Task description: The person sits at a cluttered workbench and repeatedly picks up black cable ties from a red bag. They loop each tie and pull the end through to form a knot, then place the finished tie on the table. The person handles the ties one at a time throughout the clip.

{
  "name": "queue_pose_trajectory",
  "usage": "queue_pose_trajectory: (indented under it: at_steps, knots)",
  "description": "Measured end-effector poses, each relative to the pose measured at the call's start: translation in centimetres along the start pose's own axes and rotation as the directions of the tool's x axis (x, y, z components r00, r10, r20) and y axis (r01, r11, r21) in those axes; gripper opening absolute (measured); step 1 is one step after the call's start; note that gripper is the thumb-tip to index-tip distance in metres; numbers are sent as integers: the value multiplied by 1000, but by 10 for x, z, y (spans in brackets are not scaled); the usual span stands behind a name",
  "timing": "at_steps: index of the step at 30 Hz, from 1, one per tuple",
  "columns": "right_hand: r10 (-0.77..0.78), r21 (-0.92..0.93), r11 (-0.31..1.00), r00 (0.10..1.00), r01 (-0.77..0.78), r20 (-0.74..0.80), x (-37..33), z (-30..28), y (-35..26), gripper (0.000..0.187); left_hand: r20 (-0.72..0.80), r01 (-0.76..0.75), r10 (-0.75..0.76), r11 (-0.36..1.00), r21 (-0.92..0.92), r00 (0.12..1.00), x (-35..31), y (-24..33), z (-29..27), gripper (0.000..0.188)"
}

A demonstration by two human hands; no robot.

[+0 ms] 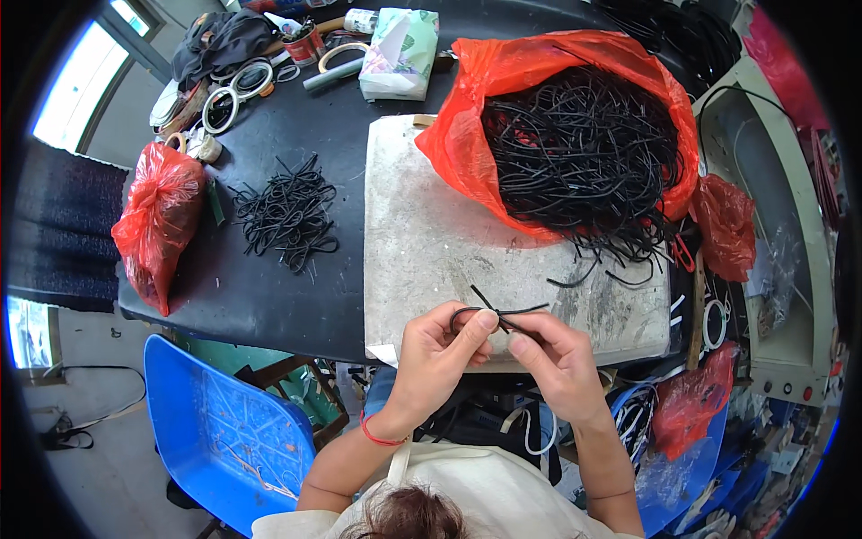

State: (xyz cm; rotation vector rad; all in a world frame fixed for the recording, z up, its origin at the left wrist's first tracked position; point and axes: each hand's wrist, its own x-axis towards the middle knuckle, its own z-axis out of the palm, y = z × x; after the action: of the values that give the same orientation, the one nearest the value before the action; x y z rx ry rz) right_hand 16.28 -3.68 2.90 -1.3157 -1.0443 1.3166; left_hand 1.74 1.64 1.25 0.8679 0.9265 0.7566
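While the left hand [444,350] pinches the looped cord [505,313] over the board [431,242], the right hand [564,364] grips it too; probably light, bendy and slick, it suits pinching beside its crossing.

Scene fairly bright; window [72,94], upper L of frame, blown out to white, smaller window [31,334] lower L likewise. Soft sheen on black tabletop [260,305], small glints on knotted red bag [162,211] at L. Pale board [440,242] mid-frame lit evenly, w/ faint soft shadow. Ctr reasonably sharp. Strong fisheye: edges bow nr rim, corners black, blue fringe lower R.
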Motion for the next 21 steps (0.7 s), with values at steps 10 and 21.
queue_pose_trajectory:
  at_steps: [10,21]
  knots:
    - [-68,39,997,995,71,-77,-2,17,0,18,112,21,18,942,-335,994,10,28,1,18]
    - [-115,129,983,985,132,-127,12,16,-25,15,344,24,-5,998,-51,939,-5,33,-3,16]
